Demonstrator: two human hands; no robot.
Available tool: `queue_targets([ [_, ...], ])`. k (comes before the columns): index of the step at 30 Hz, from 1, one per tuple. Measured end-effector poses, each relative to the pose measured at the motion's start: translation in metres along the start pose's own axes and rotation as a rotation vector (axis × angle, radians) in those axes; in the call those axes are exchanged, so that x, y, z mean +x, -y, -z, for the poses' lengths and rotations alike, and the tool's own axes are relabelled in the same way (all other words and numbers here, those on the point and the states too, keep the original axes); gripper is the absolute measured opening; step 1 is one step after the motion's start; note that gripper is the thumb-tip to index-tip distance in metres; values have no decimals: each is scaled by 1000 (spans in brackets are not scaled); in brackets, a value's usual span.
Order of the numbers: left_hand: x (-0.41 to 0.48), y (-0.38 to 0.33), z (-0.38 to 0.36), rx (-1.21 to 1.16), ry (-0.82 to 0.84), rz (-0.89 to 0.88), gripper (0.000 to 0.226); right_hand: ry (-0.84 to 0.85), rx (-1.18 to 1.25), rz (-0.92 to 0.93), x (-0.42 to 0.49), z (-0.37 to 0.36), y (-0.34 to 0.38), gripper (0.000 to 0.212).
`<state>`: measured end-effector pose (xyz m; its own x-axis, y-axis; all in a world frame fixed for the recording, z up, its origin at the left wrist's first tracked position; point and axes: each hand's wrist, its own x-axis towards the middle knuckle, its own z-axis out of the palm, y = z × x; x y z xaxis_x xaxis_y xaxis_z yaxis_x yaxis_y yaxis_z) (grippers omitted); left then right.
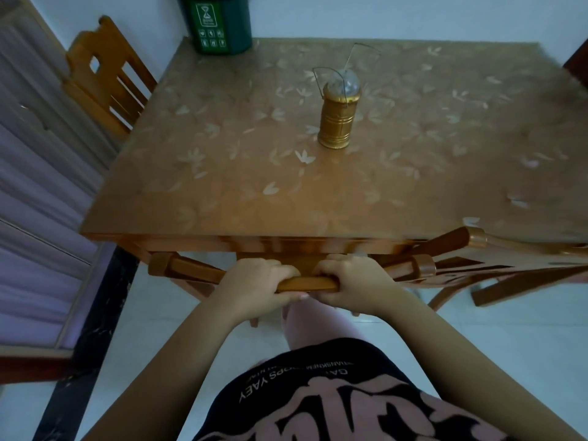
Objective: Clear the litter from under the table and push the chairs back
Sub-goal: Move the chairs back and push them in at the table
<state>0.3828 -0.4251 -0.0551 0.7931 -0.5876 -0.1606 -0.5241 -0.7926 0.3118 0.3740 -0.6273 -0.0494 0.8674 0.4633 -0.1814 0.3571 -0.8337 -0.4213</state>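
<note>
A wooden chair (187, 271) stands at the near edge of the table (222, 186), its seat tucked beneath the tabletop. My left hand (254, 281) and my right hand (350, 278) both grip the chair's top rail, side by side. A second wooden chair (509, 265) leans at the table's near right corner. A third chair (105, 78) stands at the left side of the table. The floor under the table is hidden and no litter is visible.
A gold lantern (339, 116) stands on the leaf-patterned tabletop. A green bin (216, 23) sits past the table's far left corner. A curtained door (38, 186) runs along the left, with white tiled floor (509, 345) around me.
</note>
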Motion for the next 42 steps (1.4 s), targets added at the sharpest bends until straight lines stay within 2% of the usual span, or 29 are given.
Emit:
queue_targets([
  [2,3,2,2,-50,46,12,38,100,94,-21,3,5,1,22],
  [4,5,3,2,-82,61,16,35,132,135,-37,5,6,2,18],
  [8,5,2,3,-142,78,37,30,56,91,-61,7,0,7,21],
  [12,3,-6,4,-172,44,49,30,51,53,-81,0,0,8,22],
  [16,3,-21,1,-135,17,-14,30,65,84,-143,-15,5,8,22],
  [22,9,-29,2,-188,43,-28,28,32,80,-186,-27,5,6,23],
  [29,20,-36,2,-169,44,-86,30,7,17,-182,-26,9,-8,31],
  [42,42,-25,10,-79,12,-103,32,5,46,-197,-2,15,-20,30],
])
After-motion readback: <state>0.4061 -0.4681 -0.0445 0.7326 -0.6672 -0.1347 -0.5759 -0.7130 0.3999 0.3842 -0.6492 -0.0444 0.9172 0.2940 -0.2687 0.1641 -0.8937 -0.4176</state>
